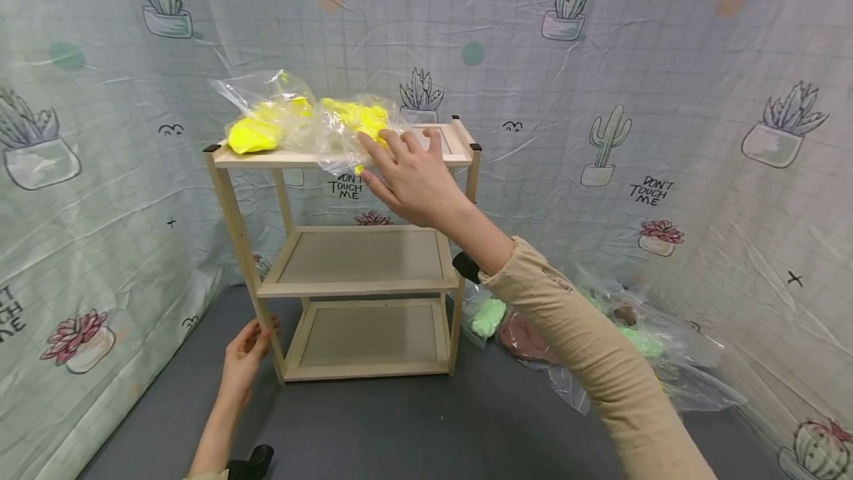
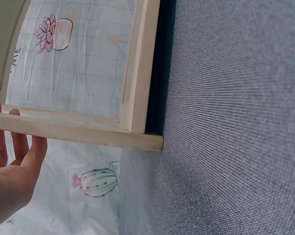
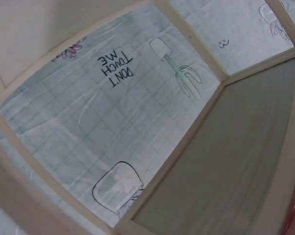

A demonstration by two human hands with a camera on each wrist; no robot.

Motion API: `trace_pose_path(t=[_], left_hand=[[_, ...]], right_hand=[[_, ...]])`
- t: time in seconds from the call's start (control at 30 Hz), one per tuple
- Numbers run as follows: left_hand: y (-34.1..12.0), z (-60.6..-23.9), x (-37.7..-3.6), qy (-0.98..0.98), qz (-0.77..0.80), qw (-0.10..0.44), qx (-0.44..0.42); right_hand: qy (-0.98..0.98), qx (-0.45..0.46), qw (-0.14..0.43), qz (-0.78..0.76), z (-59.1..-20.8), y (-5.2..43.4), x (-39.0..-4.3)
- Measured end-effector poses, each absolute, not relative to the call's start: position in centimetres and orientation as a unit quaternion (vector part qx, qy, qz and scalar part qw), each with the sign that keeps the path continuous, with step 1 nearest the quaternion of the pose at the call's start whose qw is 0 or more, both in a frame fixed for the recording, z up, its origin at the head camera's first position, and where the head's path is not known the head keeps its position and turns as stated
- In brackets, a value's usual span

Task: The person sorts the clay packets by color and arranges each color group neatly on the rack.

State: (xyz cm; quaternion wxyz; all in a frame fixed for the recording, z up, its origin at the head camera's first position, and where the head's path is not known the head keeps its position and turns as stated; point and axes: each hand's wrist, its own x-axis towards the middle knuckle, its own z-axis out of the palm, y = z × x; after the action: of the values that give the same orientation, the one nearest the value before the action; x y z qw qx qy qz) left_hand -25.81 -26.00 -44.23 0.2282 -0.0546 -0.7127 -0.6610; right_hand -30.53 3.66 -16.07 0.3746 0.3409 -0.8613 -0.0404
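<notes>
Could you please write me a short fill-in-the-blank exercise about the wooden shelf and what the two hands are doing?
1. The clear bags on the top shelf hold ____ material.
2. The wooden shelf unit has ____ tiers.
3. The left hand touches the unit's front-left ____.
4. The right hand rests with straight fingers on a ____ on the top shelf.

Missing words: yellow; three; leg; bag
</notes>
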Motion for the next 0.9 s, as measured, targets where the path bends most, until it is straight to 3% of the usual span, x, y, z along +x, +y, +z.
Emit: trace_pose_path(t=[0.9], left_hand=[[-26.3,-44.4,-26.1,-0.707,-0.668,0.224,-0.065]], right_hand=[[-0.774,0.396,0.494,0.018,-21.4,10.1,-28.3]])
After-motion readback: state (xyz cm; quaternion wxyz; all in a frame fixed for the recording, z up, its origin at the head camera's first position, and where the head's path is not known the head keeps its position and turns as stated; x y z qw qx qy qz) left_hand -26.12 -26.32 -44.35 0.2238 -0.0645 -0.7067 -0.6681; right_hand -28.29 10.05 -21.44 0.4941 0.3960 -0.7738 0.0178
